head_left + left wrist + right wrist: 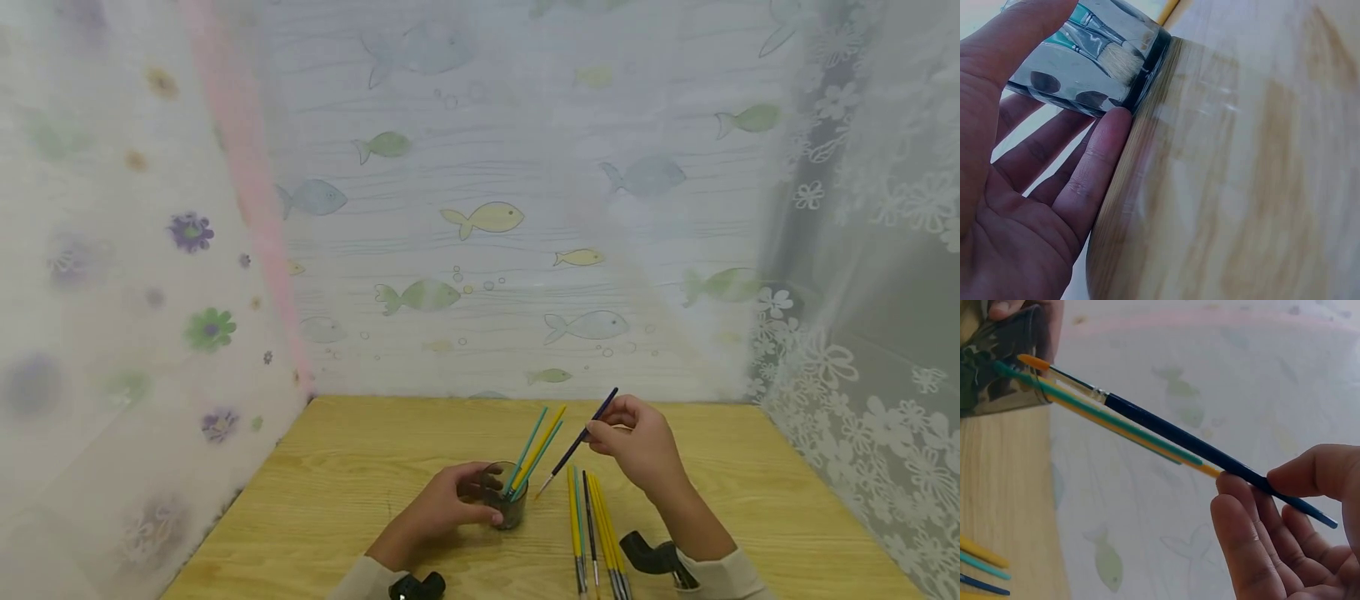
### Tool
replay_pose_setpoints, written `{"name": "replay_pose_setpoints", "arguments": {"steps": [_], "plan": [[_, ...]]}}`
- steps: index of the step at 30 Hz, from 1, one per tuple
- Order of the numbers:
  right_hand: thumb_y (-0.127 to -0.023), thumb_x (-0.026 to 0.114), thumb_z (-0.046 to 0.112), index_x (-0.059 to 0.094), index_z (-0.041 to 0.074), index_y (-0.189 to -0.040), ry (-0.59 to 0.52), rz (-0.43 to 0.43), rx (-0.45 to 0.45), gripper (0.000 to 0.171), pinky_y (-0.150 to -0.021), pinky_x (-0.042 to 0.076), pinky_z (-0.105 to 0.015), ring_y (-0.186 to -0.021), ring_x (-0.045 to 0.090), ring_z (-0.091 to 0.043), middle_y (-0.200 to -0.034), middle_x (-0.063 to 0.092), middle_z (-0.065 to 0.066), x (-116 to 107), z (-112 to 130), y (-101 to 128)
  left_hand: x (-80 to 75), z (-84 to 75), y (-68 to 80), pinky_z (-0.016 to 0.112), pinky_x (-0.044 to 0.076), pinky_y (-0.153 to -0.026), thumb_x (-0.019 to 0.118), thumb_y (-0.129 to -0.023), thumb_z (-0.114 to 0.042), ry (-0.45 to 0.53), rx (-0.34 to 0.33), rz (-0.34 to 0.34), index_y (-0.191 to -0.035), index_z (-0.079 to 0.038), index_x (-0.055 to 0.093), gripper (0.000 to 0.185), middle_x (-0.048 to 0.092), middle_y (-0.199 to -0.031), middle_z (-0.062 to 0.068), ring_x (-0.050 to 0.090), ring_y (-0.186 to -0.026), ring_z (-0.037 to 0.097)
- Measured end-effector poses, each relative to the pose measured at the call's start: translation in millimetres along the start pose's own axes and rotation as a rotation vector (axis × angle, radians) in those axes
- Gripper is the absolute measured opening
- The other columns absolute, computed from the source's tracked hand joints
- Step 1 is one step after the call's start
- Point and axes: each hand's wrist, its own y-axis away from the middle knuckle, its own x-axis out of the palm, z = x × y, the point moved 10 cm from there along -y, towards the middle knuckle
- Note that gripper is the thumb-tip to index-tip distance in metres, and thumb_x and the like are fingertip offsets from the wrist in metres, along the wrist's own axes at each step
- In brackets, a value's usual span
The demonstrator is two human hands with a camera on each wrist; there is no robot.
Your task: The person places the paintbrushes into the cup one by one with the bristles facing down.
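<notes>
While the left hand (442,508) grips the glass (510,504), the right hand (637,442) pinches a blue brush (576,444).

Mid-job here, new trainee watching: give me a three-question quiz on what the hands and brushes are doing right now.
1. True or false: the right hand pinches the dark blue thin paintbrush with its bristle end pointing down toward the clear glass cup.
2. Which hand grips the clear glass cup? A) left hand B) right hand C) neither
3. Fill in: the loose yellow, teal and dark paintbrushes lie flat on the light wooden table, to the ____ of the cup in the head view.

Key: 1 true; 2 A; 3 right.
</notes>
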Motion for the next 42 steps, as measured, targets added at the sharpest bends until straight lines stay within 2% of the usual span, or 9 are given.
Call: {"name": "replay_pose_setpoints", "arguments": {"steps": [7, 14, 24, 33, 42], "plan": [[-0.097, 0.073, 0.008, 0.059, -0.006, -0.113, -0.041, 0.003, -0.051, 0.025, -0.081, 0.063, -0.037, -0.089, 0.078, -0.022, -0.106, 0.070, -0.021, 5.0, 10.3, 2.9, -0.6, -2.6, -0.8, 0.030, 0.056, -0.098, 0.084, -0.090, -0.029, -0.011, 0.003, -0.005, -0.148, -0.017, 0.057, 0.065, 0.070, -0.130, 0.000, 0.069, -0.116, 0.018], [-0.096, 0.075, 0.009, 0.060, -0.007, -0.113, -0.051, 0.055, -0.086, 0.027, -0.081, 0.063, -0.036, -0.094, 0.078, -0.031, -0.106, 0.071, -0.022, 19.0, 15.5, 7.6, -1.0, -4.2, -1.4, 0.031, 0.055, -0.100, 0.083, -0.090, -0.030, -0.029, 0.009, -0.004, -0.149, -0.017, 0.056, 0.066, 0.070, -0.130, 0.000, 0.068, -0.117, 0.017], [-0.095, 0.076, 0.010, 0.062, -0.003, -0.111, -0.058, 0.073, -0.103, 0.026, -0.080, 0.064, -0.034, -0.089, 0.078, -0.019, -0.105, 0.072, -0.020, 36.1, 10.2, 9.5, -2.0, -5.1, -1.9, 0.031, 0.056, -0.098, 0.084, -0.090, -0.031, -0.036, 0.001, -0.012, -0.149, -0.017, 0.056, 0.067, 0.070, -0.130, 0.001, 0.069, -0.116, 0.016], [-0.094, 0.077, 0.009, 0.065, 0.003, -0.110, -0.003, 0.075, -0.048, 0.021, -0.078, 0.064, -0.034, -0.088, 0.078, -0.021, -0.101, 0.073, -0.013, 52.5, -6.7, 9.6, -0.7, -9.4, 0.8, 0.036, 0.056, -0.100, 0.083, -0.092, -0.027, -0.031, 0.020, -0.008, -0.149, -0.014, 0.056, 0.065, 0.070, -0.131, 0.008, 0.069, -0.117, 0.020], [-0.093, 0.077, 0.007, 0.066, 0.004, -0.109, 0.033, 0.096, -0.025, 0.020, -0.076, 0.064, -0.038, -0.091, 0.077, -0.030, -0.100, 0.072, -0.012, 64.0, -19.0, 10.6, 0.4, -0.8, 0.7, 0.029, 0.057, -0.096, 0.083, -0.090, -0.029, 0.006, -0.003, 0.007, -0.149, -0.019, 0.057, 0.065, 0.070, -0.130, 0.004, 0.070, -0.114, 0.018]]}}
